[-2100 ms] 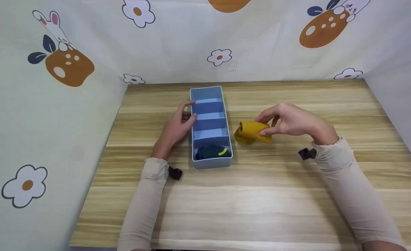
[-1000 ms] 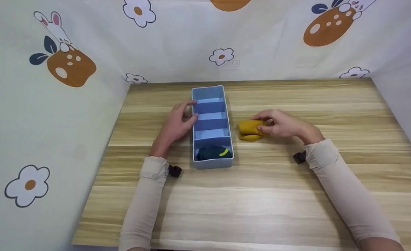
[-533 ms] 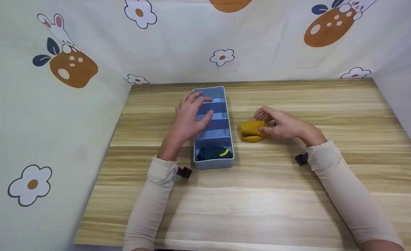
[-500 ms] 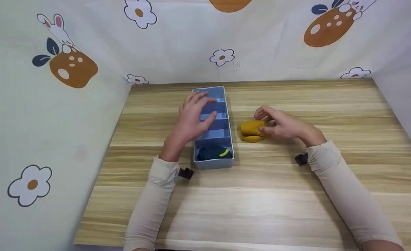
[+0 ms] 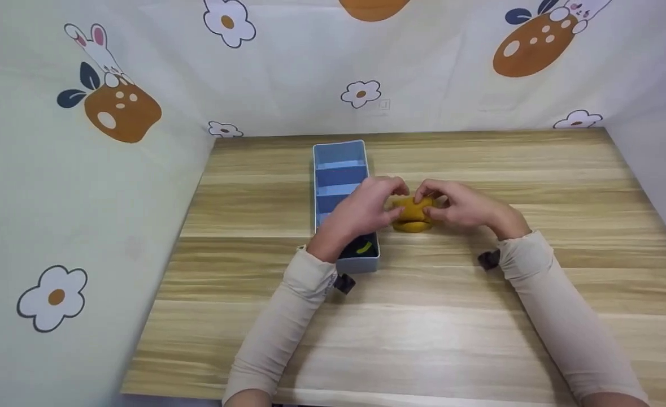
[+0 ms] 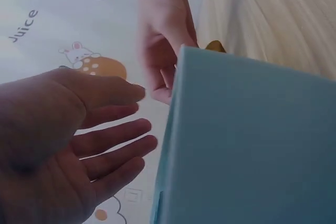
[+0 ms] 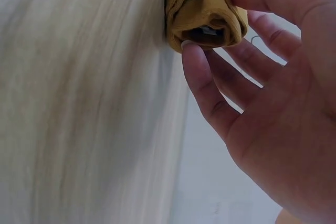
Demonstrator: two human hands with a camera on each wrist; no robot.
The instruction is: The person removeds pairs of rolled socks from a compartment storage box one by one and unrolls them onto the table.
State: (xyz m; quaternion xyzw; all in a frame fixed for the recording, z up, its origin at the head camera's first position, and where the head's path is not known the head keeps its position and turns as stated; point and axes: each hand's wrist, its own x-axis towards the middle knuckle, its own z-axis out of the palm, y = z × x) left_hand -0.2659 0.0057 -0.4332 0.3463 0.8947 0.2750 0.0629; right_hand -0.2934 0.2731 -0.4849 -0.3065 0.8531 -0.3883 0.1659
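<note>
A rolled mustard-yellow sock lies on the table, right of a light-blue divided box. My right hand pinches its right end between thumb and fingers. In the right wrist view, the spiral end of the rolled sock shows between those fingers. My left hand reaches across the box, its thumb tip right at the sock's left end. In the left wrist view the left hand has its fingers loosely extended. A dark roll with a yellow-green stripe sits in the box's nearest compartment, partly hidden by the left wrist.
The wooden table carries the box and rolled sock. Behind it hangs a pale wall covering with flowers and rabbits. The box wall fills much of the left wrist view.
My left hand has left the box's left rim and moved right, over the box, to the rolled sock. My right hand has lowered the yellow roll to the table and kept hold of it.
</note>
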